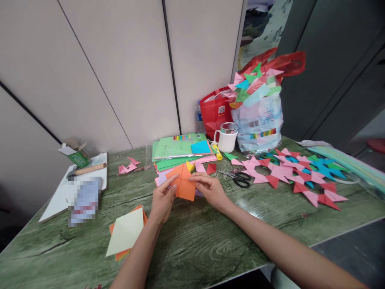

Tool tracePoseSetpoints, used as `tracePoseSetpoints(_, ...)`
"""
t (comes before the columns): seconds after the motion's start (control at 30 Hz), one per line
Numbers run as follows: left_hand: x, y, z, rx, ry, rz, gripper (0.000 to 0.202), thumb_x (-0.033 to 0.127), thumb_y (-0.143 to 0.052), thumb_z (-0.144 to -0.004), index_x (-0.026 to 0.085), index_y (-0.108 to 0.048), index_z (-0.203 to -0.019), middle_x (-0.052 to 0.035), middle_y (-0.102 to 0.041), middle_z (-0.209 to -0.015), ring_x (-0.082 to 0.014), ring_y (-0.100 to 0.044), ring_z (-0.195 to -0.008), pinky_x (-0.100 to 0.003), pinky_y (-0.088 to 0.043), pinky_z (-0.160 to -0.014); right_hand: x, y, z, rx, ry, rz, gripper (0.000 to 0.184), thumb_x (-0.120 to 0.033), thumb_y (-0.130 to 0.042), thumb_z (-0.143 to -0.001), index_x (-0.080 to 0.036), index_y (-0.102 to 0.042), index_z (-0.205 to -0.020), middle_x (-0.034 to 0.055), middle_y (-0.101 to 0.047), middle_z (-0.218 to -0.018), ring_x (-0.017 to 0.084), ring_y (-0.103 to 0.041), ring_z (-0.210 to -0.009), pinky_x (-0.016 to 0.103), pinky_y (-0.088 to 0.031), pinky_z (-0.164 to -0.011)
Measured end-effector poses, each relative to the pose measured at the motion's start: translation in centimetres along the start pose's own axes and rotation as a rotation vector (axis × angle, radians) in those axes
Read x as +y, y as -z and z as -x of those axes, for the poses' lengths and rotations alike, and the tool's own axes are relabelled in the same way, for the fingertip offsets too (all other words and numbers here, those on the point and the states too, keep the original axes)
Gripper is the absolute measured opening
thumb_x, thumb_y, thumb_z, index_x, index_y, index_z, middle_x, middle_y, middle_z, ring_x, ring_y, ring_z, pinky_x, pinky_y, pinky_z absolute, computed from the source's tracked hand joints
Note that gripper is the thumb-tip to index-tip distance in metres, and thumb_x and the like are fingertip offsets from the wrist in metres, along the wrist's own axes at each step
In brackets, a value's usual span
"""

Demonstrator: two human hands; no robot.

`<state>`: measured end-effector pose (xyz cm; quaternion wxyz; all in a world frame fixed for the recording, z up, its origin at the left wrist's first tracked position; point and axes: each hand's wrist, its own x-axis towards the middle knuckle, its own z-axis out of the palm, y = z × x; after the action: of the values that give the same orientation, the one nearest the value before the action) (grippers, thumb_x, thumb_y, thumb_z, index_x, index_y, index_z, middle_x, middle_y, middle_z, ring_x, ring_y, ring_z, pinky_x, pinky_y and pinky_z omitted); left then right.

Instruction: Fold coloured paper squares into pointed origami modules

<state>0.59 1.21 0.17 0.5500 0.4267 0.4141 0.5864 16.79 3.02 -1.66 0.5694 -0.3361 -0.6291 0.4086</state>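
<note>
An orange sheet of folded paper [183, 184] is held between both hands just above the green wood-grain table [195, 245]. My left hand [162, 198] pinches its left edge with thumb and fingers closed on it. My right hand [209, 188] grips its right edge the same way. Under and behind the orange paper lie pink, lilac and yellow paper pieces [197, 166]. A small stack of square sheets, pale yellow on top of orange [126, 233], rests by my left forearm.
A pile of green and coloured paper [177, 150], a white mug [226, 138], black scissors [240, 179], many folded pink, red and blue shapes [297, 176], a plastic bag full of folded shapes [260, 112], a red bag [215, 108]. A clipboard with a wooden tool [87, 170] lies left.
</note>
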Motion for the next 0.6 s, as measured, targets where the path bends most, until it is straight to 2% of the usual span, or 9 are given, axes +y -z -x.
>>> tracePoseSetpoints(0.1, 0.4, -0.1, 0.0, 0.013, 0.017, 0.073, 0.038, 0.023, -0.074, -0.058, 0.016, -0.069, -0.095, -0.0078, -0.070, -0.091, -0.0209, -0.061, -0.092, -0.029, -0.049, -0.076, 0.2, -0.1, 0.1, -0.081, 0.026, -0.063, 0.026, -0.015, -0.050, -0.075, -0.024, -0.068, -0.092, 0.0058, -0.057, -0.099, 0.017, -0.054, -0.097, 0.030, -0.045, -0.082)
tracePoseSetpoints(0.2, 0.8, -0.1, 0.0, -0.017, 0.034, 0.131, 0.036, 0.019, -0.073, -0.058, 0.015, -0.070, -0.093, -0.0087, -0.069, -0.094, -0.0195, -0.061, -0.090, -0.027, -0.049, -0.077, 0.2, 0.0, 0.2, -0.141, 0.039, -0.095, 0.027, -0.014, -0.052, -0.074, -0.024, -0.066, -0.094, 0.0062, -0.054, -0.101, 0.017, -0.054, -0.097, 0.029, -0.047, -0.078)
tracePoseSetpoints(0.37, 0.9, 0.1, 0.0, -0.084, 0.101, 0.132, 0.040, 0.015, -0.074, -0.058, 0.015, -0.068, -0.098, -0.0101, -0.068, -0.100, -0.0183, -0.062, -0.087, -0.026, -0.049, -0.075, -0.6, 0.5, 0.0, -0.162, 0.086, 0.060, 0.022, -0.012, -0.061, -0.068, -0.021, -0.064, -0.088, 0.0062, -0.051, -0.103, 0.018, -0.053, -0.098, 0.029, -0.048, -0.079)
tracePoseSetpoints(0.43, 0.9, 0.2, 0.0, -0.106, 0.130, 0.117, 0.041, 0.014, -0.074, -0.058, 0.015, -0.067, -0.099, -0.0107, -0.067, -0.103, -0.0179, -0.062, -0.085, -0.026, -0.049, -0.075, -0.9, 0.7, -0.1, -0.166, 0.113, 0.058, 0.022, -0.011, -0.061, -0.067, -0.021, -0.061, -0.086, 0.0059, -0.051, -0.104, 0.018, -0.052, -0.098, 0.028, -0.048, -0.077)
tracePoseSetpoints(0.6, 0.9, 0.2, 0.1, -0.150, 0.153, 0.087, 0.043, 0.015, -0.074, -0.058, 0.014, -0.066, -0.101, -0.0120, -0.065, -0.106, -0.0216, -0.061, -0.091, -0.028, -0.049, -0.075, -1.2, 1.1, -0.4, -0.254, 0.053, 0.076, 0.019, -0.016, -0.066, -0.066, -0.020, -0.062, -0.084, 0.0050, -0.051, -0.098, 0.017, -0.053, -0.091, 0.024, -0.049, -0.067)
